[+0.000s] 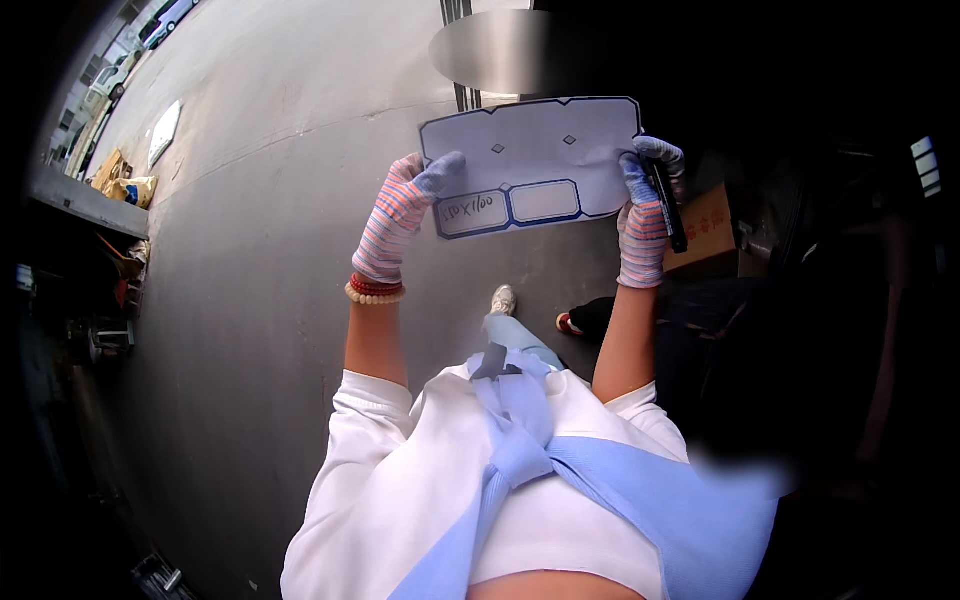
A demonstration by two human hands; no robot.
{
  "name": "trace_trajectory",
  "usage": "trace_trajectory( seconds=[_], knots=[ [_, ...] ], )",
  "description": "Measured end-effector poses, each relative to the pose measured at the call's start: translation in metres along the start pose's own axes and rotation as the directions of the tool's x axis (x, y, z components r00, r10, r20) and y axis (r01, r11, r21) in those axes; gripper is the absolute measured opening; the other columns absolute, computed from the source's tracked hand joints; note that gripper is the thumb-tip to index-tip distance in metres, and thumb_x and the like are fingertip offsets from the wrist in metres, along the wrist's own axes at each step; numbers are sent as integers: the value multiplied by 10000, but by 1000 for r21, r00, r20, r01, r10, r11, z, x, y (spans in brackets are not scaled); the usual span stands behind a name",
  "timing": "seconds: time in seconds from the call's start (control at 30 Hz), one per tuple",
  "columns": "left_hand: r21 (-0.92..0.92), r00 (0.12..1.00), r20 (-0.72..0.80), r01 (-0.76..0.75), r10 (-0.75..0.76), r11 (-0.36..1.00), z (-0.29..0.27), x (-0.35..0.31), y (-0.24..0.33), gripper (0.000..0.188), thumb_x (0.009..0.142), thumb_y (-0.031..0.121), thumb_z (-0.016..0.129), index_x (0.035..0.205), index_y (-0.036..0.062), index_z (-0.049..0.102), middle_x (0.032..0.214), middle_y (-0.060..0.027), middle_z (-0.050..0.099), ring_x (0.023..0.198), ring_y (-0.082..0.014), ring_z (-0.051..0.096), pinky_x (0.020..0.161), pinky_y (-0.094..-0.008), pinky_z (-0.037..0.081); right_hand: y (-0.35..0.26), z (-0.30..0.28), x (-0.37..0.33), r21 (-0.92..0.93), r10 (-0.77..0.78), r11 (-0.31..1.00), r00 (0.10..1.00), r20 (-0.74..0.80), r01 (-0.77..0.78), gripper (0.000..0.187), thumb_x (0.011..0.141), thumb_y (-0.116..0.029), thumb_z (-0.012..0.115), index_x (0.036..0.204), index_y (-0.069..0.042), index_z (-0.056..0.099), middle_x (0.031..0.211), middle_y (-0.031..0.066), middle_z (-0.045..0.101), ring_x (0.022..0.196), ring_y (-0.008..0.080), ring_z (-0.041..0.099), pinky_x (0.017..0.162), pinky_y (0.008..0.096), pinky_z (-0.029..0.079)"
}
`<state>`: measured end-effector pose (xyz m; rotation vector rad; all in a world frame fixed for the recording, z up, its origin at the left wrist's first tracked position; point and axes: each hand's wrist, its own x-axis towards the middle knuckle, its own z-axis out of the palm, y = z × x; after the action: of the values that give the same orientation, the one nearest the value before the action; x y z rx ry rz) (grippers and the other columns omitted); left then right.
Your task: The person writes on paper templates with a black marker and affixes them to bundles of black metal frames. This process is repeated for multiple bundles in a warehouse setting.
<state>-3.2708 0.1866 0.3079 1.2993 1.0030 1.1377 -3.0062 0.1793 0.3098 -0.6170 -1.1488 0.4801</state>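
Spanning lengthwise from left fingers (446, 172) to right fingers (634, 178), a white card (535, 155).
Both pinch its ends, I see; the right ones also clasp a black marker (668, 208).

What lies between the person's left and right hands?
In the head view, a white sheet with blue borders, held at opposite ends by the left hand and right hand.
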Motion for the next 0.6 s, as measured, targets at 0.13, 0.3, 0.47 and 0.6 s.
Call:
trace_trajectory(
  seconds=[0.13, 0.3, 0.47, 0.6],
  knots=[
    [-120, 998, 59, -11, 18, 993, 12, -70, -52, 246, 771, 256, 621, 852, 24, 601, 715, 28, 572, 626, -37, 476, 567, -199, 394, -35, -15, -101, -298, -98, 954, 975, -198, 35, 137, 825, -90, 522, 951, -36, 526, 936, 67, 567, 854, 132, 547, 787, 256, 449],
    [-97, 974, 200, -92, 110, 991, 11, -46, -75, 230, 782, 262, 611, 826, 37, 597, 690, 33, 568, 623, -39, 484, 570, -199, 396, -80, 18, -126, -457, -234, 873, 969, -81, 173, 130, 826, -71, 524, 948, -29, 529, 858, 91, 608, 792, 193, 599, 710, 296, 493],
    [-221, 923, 373, -4, 89, 975, 51, -56, -54, 271, 792, 254, 604, 717, -3, 561, 610, 53, 477, 577, -24, 372, 493, -197, 334, -91, 41, -152, -634, -181, 696, 937, 297, 336, 372, 615, 66, 591, 942, -98, 526, 1013, 88, 562, 980, 291, 518, 846, 376, 409],
    [-161, 849, 526, 152, -45, 975, 36, -70, -41, 208, 795, 217, 603, 787, 11, 569, 694, 14, 559, 609, -39, 465, 549, -200, 411, -111, 64, -176, -725, -168, 676, 985, 28, 135, 268, 681, 57, 549, 920, -64, 522, 952, 95, 574, 980, 287, 519, 820, 356, 428]
  ],
)
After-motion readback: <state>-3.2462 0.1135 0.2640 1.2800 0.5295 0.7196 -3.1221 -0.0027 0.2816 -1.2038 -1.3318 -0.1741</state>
